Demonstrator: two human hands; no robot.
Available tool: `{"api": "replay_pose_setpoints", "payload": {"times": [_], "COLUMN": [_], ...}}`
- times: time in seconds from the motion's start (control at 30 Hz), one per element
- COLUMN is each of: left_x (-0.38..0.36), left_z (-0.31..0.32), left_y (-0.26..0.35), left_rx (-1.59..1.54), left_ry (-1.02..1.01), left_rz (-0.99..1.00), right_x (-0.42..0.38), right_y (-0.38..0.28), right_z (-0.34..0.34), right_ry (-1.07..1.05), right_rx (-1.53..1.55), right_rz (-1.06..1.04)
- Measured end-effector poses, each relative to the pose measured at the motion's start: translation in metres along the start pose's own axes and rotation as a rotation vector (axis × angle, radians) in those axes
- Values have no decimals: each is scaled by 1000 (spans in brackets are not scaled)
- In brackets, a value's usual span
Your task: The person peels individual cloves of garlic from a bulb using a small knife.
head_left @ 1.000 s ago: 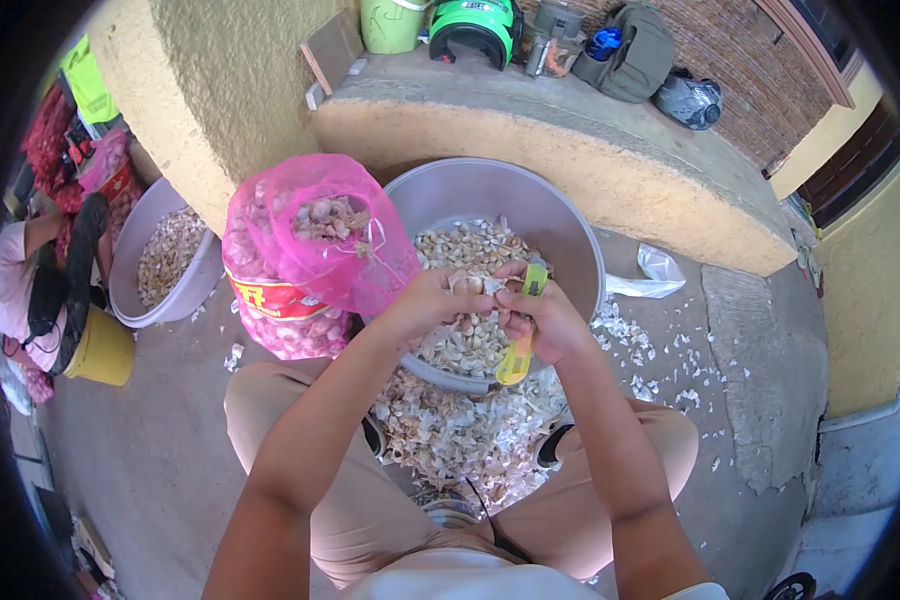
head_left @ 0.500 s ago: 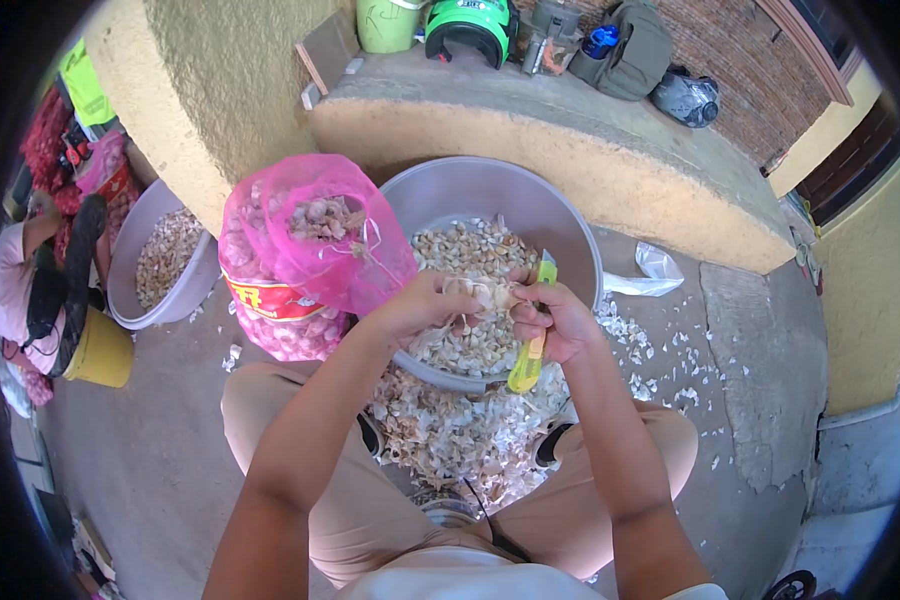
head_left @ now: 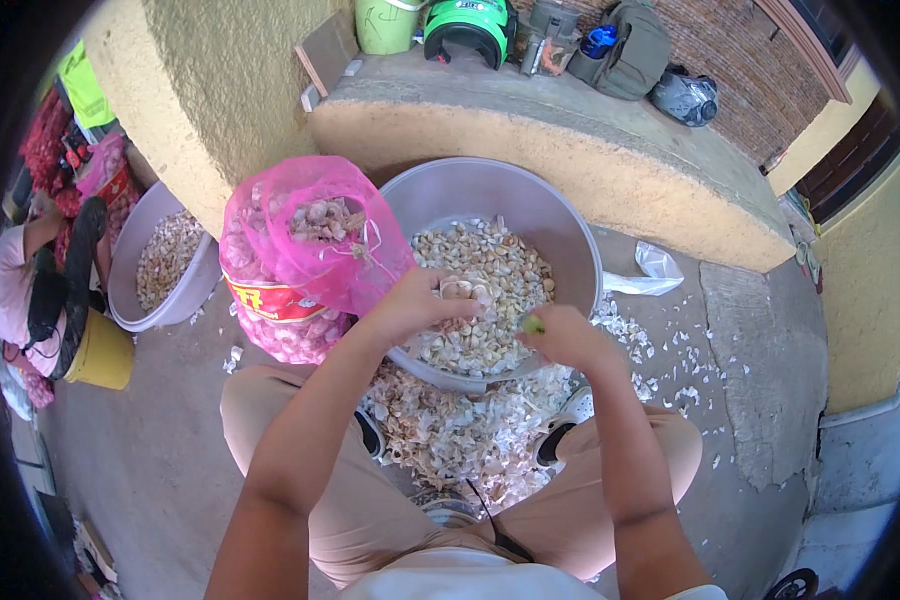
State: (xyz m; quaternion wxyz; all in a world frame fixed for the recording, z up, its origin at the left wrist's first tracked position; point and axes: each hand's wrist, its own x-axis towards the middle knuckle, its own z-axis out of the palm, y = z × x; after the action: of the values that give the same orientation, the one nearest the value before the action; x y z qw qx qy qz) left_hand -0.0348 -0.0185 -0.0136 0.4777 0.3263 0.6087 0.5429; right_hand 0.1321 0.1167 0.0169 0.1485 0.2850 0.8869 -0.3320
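Above the big grey tub (head_left: pixel 420 195), my left hand (head_left: pixel 415 302) is closed around garlic (head_left: pixel 465 290), pale and partly peeled. Fingers hide part of the garlic. My right hand (head_left: pixel 567 338) is a little way off to the right, over the tub's near edge, closed on a yellow-green utility knife (head_left: pixel 533 324). Only one end of the knife shows; the rest is inside the fist. Many loose garlic cloves (head_left: pixel 480 255) lie in the tub below both hands. A pink mesh sack (head_left: pixel 300 240) full of garlic bulbs stands against the tub's left side.
Papery garlic skins (head_left: pixel 450 430) are heaped between my feet. At left, a person (head_left: pixel 30 270) sits by another tub (head_left: pixel 160 300) and a yellow bucket (head_left: pixel 100 350). A ledge (head_left: pixel 530 140) behind carries a green helmet (head_left: pixel 465 30) and a backpack (head_left: pixel 625 50). A plastic bag (head_left: pixel 655 272) lies right.
My hands have moved apart. The right has turned over and shifted right, so the knife is now mostly hidden in it. The left still holds garlic in nearly the same place.
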Motion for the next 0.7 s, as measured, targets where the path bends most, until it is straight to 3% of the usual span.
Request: {"api": "replay_pose_setpoints", "payload": {"times": [0.07, 0.17, 0.27, 0.37, 0.47, 0.57, 0.7], "left_x": [1, 2, 4, 2, 0, -1, 6], "left_z": [0, 1, 3, 4, 3, 5, 4], "left_y": [0, 1, -2, -1, 6, 6, -10], "left_rx": [147, 284, 326, 327, 310, 269, 186], "left_ry": [16, 25, -9, -6, -25, -34, -44], "left_rz": [65, 77, 95, 98, 74, 42, 78], "right_x": [5, -1, 16, 17, 20, 21, 27], "right_y": [1, -25, -17, -21, -18, -20, -18], "right_z": [7, 5, 28, 24, 29, 33, 43], "right_ry": [312, 194, 358, 180, 22, -17, 32], "right_rx": [301, 650, 459, 795, 1419, 1626, 1665], "right_rz": [-118, -133, -301, -184, -126, -25, 12]}}
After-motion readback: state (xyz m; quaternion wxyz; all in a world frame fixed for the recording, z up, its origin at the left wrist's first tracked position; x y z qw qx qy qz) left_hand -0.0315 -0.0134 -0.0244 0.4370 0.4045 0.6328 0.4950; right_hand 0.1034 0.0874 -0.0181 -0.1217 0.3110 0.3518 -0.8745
